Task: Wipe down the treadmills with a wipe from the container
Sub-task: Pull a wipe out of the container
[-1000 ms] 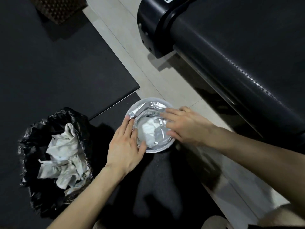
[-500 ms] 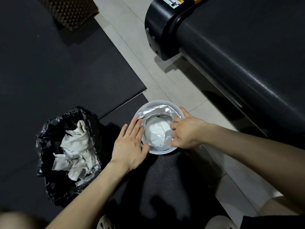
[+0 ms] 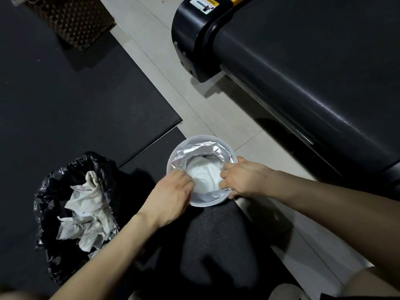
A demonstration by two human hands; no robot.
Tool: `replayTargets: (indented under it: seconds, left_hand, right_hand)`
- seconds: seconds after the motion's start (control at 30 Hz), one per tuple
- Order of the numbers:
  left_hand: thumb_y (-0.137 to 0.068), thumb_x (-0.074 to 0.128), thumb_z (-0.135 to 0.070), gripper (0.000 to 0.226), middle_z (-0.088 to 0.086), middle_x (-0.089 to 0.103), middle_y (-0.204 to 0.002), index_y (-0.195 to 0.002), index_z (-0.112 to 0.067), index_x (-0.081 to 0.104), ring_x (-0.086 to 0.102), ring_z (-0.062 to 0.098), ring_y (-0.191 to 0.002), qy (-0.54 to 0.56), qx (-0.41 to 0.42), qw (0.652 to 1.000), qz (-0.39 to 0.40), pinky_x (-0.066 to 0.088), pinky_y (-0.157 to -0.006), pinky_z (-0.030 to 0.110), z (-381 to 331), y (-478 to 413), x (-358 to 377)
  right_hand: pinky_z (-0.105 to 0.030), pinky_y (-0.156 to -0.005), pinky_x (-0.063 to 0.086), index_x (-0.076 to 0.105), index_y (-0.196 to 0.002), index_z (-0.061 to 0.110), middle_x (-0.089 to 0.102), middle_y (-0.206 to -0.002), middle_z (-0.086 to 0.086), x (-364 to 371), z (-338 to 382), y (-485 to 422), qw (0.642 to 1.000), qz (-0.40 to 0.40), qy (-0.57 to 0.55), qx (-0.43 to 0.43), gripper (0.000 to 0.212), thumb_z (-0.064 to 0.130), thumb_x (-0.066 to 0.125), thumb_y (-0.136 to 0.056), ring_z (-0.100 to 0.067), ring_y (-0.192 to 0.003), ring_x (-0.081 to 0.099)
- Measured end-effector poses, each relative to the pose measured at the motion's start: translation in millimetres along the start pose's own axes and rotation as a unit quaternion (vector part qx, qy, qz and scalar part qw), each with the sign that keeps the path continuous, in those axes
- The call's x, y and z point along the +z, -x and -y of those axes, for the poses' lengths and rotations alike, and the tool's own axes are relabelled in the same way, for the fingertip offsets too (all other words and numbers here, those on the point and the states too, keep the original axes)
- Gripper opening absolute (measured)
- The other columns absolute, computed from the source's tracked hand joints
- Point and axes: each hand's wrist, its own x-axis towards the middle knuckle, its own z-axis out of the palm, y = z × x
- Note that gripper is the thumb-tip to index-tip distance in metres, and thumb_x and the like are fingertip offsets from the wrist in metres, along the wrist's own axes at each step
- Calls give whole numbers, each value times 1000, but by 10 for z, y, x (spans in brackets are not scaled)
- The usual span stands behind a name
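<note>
The left hand (image 3: 171, 195) has moved off the mat and now curls its fingers into the container (image 3: 201, 140), onto the wipes (image 3: 203, 176) still inside. I cannot tell whether it pinches one. The right hand (image 3: 242, 180) grips the right rim, so pulling a wipe out looks next.

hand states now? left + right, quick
Left hand: closed, pinching the foil liner at its left edge.
Right hand: closed, gripping the foil liner's right edge.

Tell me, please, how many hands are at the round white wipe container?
2. The left hand grips the crinkled silver foil liner at the left rim of the round white wipe container; the right hand grips it at the right rim.
</note>
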Motion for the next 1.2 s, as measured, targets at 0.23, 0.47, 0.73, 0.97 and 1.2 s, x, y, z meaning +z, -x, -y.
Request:
replayTargets:
  seconds: [0.23, 0.47, 0.73, 0.97, 1.2]
  left_hand:
    - [-99, 59, -7, 53, 5, 71, -133, -150, -20, 56, 69, 28, -119, 18, -100, 965, 243, 52, -103, 35, 183, -701, 164]
    - [-96, 62, -16, 30, 11, 75, -117, -125, -19, 68, 75, 34, -105, -61, -122, 952, 272, 59, -83, 39, -77, -1123, 435]
    - [-97, 68, -15, 35, 5, 74, -114, -130, -24, 64, 75, 32, -106, -23, -155, 960, 232, 60, -81, 40, 36, -1087, 626]
    - [-101, 59, -11, 25, 5, 77, -115, -121, -13, 73, 76, 28, -105, -65, -150, 961, 225, 60, -81, 36, 48, -1095, 641]
    - [-98, 65, -36, 24, 5, 77, -101, -110, -16, 67, 76, 28, -85, -123, -85, 974, 168, 53, -62, 35, 82, -942, 392]
  right_hand:
    - [-46, -92, 40, 65, -115, 29, 58, -105, 3, 70, 28, -20, 1000, -27, 10, 2, 17, 27, 52, -104, -25, -117, 50]
    - [-45, -91, 40, 65, -118, 27, 58, -109, 2, 72, -24, 27, 999, -23, 13, 17, 22, 22, 49, -103, -27, -119, 48]
    - [-49, -95, 40, 67, -118, 27, 56, -108, 1, 4, 83, 6, 999, -21, 34, 16, 25, 23, 46, -105, -29, -118, 49]
    - [-52, -98, 40, 68, -119, 27, 58, -108, 0, -38, 139, 18, 999, -13, 35, 28, 28, 20, 46, -104, -30, -119, 49]
    - [-52, -101, 38, 64, -130, 29, 60, -121, -2, -144, 165, 65, 998, 11, 44, 35, 27, 27, 47, -108, -29, -126, 44]
